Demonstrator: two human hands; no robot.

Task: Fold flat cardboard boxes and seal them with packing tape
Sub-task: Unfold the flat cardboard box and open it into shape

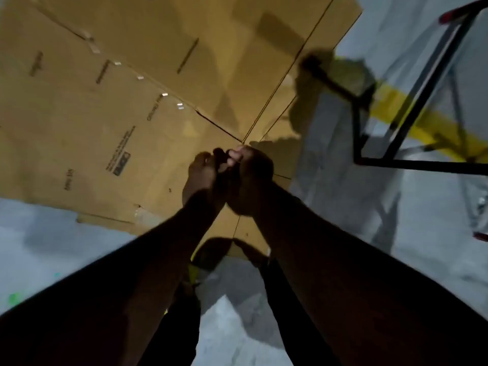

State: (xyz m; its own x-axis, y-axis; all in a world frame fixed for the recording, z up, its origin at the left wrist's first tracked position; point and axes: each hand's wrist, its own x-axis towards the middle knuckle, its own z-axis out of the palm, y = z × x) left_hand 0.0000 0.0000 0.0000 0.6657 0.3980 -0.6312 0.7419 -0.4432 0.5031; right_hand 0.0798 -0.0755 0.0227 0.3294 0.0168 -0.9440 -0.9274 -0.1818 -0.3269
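Grip, both hands: left hand (pixel 202 178) and right hand (pixel 250 178) meet side by side over the cardboard, fingers curled inward; whether they are pinching anything cannot be told, since the spot is dark and blurred. Right fingertips (pixel 235 155) sit just beside the point where several flap edges converge. Cardboard box (pixel 111 107), flat, brown: largest item, filling the upper left and centre of the view, lying on the floor (pixel 396 233) with printed text and a small label on its face. Dark seams run across it and meet just above the hands; one long slit runs up and to the right from that point. Short clear tape pieces (pixel 163 94) glint along a diagonal seam. Floor, pale grey, visible on the right, lower left and between the forearms. Yellow stripe (pixel 422 125) crosses the floor at upper right. Black metal frame (pixel 412 128), thin bars, stands over the stripe near the cardboard's right edge. Green spot (pixel 13 298), small, on the floor at far left.
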